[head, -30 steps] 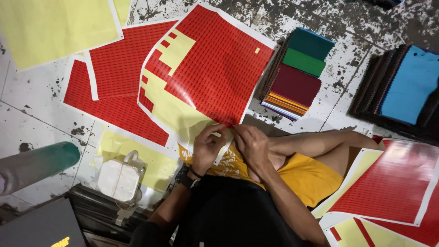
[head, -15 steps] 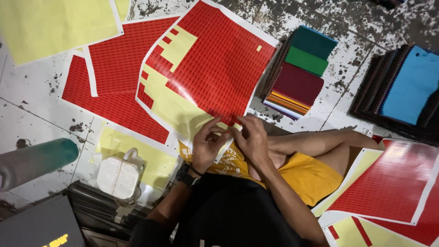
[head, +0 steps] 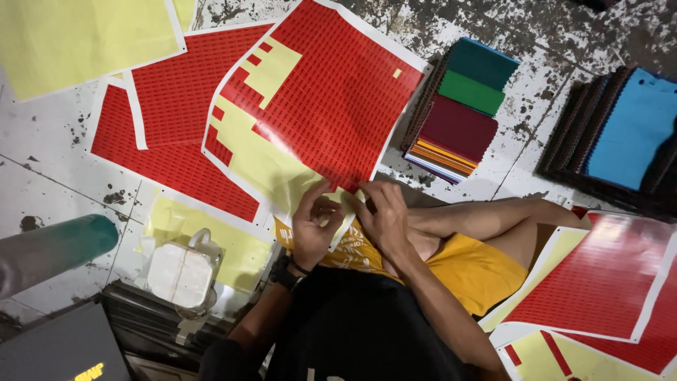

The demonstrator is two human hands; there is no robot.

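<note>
Red sheet: big red sticker sheet point(head: 317, 99) on the stained floor point(head: 536, 92), lots of stickers already gone so the yellow backing shows; its near edge reaches the person's lap.
Left hand point(head: 314, 227): fingers curled shut, pinching the sheet's bottom edge; dark wristband on the wrist.
Right hand point(head: 384, 215): right next to the left one, fingertips closed on the same edge.
Around: more red sheets point(head: 169, 127) to the left, a stack of coloured books point(head: 462, 113) just past the sheet, a clear plastic container point(head: 182, 274) near the left elbow.
</note>
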